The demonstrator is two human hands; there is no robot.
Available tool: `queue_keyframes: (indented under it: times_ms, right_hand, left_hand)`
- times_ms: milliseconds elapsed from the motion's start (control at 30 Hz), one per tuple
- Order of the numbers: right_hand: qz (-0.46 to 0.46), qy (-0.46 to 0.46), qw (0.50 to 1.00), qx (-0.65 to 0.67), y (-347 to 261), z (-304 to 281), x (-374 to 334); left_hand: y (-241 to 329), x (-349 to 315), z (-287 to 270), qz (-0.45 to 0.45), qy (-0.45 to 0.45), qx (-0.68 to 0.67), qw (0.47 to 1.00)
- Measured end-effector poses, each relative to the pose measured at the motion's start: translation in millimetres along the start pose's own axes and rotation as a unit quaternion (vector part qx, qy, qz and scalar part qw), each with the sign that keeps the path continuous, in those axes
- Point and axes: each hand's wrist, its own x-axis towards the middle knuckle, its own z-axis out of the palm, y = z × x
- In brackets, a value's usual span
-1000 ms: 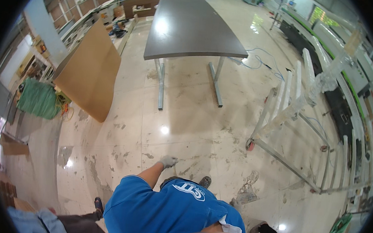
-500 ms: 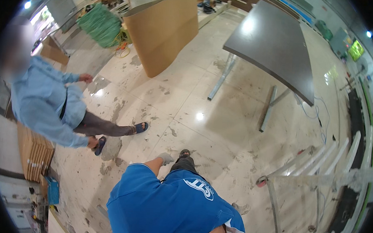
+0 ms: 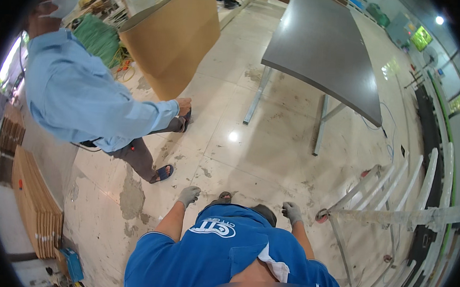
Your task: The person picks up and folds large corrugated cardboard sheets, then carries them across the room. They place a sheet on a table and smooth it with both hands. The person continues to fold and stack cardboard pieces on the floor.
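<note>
My left hand (image 3: 189,195), in a grey work glove, hangs over the tiled floor left of my blue shirt (image 3: 180,261). Its fingers are loosely bent and apart, with nothing visible in them. On the other side, my right hand (image 3: 291,212) wears a similar glove. It too is loosely open and seems to hold nothing. The slatted metal rack (image 3: 373,214) is the thing nearest to it. Ahead of me a dark grey panel (image 3: 320,44) lies on metal trestle legs (image 3: 319,133), well apart from both hands.
A person in a light blue shirt (image 3: 80,92) walks close on my left. Beyond stands a curved brown sheet (image 3: 173,40) on edge, beside a green bundle (image 3: 97,38). Stacked flat cartons (image 3: 36,205) and a blue box (image 3: 71,263) are at lower left. A thin cable (image 3: 391,132) trails near the panel.
Both my hands have swung: the right moved up and forward, the left slightly outward. The other person has stepped to the right and closer. My view has shifted, so the panel appears further left.
</note>
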Motion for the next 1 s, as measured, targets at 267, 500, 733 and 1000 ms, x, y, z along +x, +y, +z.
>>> queue_keyframes:
  times_ms: [267,500,733,1000]
  right_hand:
    - [0.032,-0.014,0.999,0.001,-37,-2,31]
    - [0.091,-0.009,0.994,-0.063,-57,-64,106]
    - [0.017,0.035,0.999,-0.027,-139,-131,196]
    - [-0.157,0.007,0.986,-0.057,-271,-152,268]
  left_hand:
    - [-7,12,-14,-0.101,0.068,0.058,0.991]
    - [33,53,54,-0.09,0.031,0.031,0.995]
    - [186,117,171,0.028,0.018,0.057,0.998]
    - [252,147,204,0.109,0.025,0.112,0.987]
